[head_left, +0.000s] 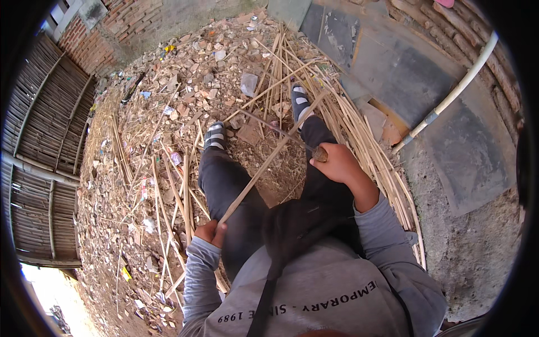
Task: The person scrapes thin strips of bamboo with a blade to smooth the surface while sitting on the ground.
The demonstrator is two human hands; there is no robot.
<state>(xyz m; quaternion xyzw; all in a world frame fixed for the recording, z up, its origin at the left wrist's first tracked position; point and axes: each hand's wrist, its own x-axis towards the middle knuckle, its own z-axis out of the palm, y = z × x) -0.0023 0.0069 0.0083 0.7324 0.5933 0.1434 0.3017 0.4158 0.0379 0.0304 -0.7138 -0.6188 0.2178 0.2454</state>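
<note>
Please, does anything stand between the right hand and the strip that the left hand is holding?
Only the knife, gripped in the right hand; it crosses the strip in this view. I cannot tell whether they touch.

A brick wall (132,31) stands beyond rubble-strewn ground (188,81)

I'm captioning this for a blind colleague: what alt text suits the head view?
A person's left hand grips one end of a long pale strip; the right hand holds a handled tool across it. Loose strips lie on rubbly ground beside the legs.
</note>
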